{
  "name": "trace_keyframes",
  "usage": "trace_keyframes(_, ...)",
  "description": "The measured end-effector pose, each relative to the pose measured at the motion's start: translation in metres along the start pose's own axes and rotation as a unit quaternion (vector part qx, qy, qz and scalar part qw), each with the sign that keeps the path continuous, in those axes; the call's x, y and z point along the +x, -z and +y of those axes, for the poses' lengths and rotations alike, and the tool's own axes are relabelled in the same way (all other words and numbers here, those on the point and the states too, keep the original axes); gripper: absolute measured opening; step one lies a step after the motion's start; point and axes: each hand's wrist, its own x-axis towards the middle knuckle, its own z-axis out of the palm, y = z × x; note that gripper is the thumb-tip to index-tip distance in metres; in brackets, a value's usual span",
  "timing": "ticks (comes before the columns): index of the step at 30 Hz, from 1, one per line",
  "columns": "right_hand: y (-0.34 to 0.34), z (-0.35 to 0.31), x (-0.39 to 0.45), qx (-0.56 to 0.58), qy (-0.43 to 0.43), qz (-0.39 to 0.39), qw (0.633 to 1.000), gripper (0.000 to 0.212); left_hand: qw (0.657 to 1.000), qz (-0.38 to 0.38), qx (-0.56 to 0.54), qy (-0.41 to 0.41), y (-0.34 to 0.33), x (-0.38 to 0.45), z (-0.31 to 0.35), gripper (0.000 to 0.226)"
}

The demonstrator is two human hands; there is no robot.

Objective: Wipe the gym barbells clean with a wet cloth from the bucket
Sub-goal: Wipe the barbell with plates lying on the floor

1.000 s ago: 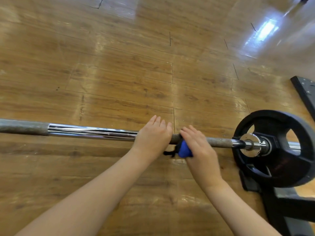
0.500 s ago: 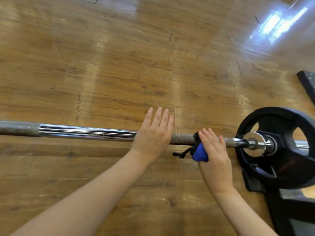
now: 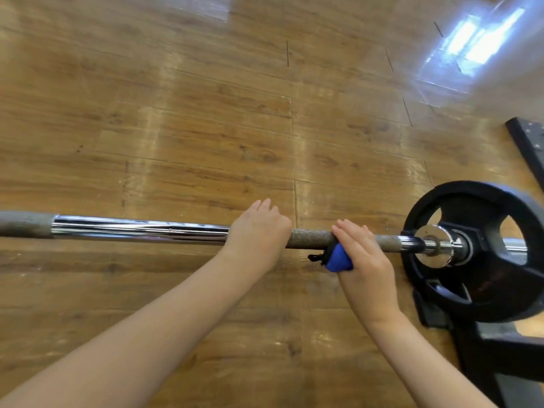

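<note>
The barbell [image 3: 141, 229] runs across the view, chrome in the middle and rough grey [image 3: 309, 238] between my hands. My left hand [image 3: 259, 234] rests on top of it, fingers lying over its far side. To the right, my right hand [image 3: 363, 260] presses a blue cloth [image 3: 338, 259] against the rough grey section and grips it, fingers draped over the bar. A dark strap of the cloth hangs at its left edge. The black weight plate [image 3: 482, 293] sits on the sleeve a short way right of my right hand.
Wooden floor [image 3: 206, 128] lies beneath the bar. A black rack frame [image 3: 500, 357] stands under the plate at lower right, and another black metal piece [image 3: 527, 139] lies at the right edge. No bucket is in view.
My right hand slid the cloth rightward along the bar toward the plate. My left hand stayed in place; its fingers straightened briefly and now lie lower over the bar.
</note>
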Motion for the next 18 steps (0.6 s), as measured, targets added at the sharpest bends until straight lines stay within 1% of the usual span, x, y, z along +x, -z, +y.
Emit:
trace_keyframes(3, -0.017, -0.028, 0.008, 0.045, 0.033, -0.019, 0.998, 0.06, 0.999, 0.031, 0.015, -0.009, -0.003, -0.004, 0.001, 0.054)
trace_keyframes(6, -0.014, -0.032, 0.013, 0.057, 0.049, -0.038, 0.996, 0.062, 0.999, 0.033, 0.002, -0.007, -0.001, -0.004, 0.0, 0.046)
trace_keyframes(8, -0.006, -0.024, 0.017, 0.042, 0.046, -0.063, 0.996, 0.067, 0.999, 0.033, -0.005, -0.006, -0.001, -0.004, 0.0, 0.047)
trace_keyframes(10, 0.0, -0.018, 0.019, -0.001, 0.023, -0.104, 0.994, 0.073, 0.999, 0.039, -0.005, -0.009, -0.002, -0.004, 0.001, 0.048)
trace_keyframes(12, 0.003, -0.021, 0.02, -0.049, 0.026, -0.153, 0.987, 0.076, 0.999, 0.041, 0.008, -0.012, -0.002, -0.006, 0.001, 0.046)
trace_keyframes(14, 0.013, -0.03, 0.026, -0.059, 0.031, -0.187, 0.98, 0.071, 0.999, 0.046, 0.02, -0.012, -0.002, -0.007, 0.001, 0.043)
trace_keyframes(15, 0.023, -0.035, 0.034, -0.045, 0.009, -0.21, 0.977, 0.063, 0.999, 0.047, 0.02, -0.012, -0.001, -0.007, 0.001, 0.042)
trace_keyframes(17, 0.041, -0.041, 0.052, 0.014, -0.079, -0.225, 0.971, 0.045, 0.999, 0.05, 0.014, -0.012, -0.001, -0.007, 0.001, 0.042)
trace_keyframes(18, 0.045, -0.041, 0.059, 0.023, -0.111, -0.22, 0.969, 0.043, 0.999, 0.051, 0.012, -0.014, 0.0, -0.007, 0.0, 0.041)
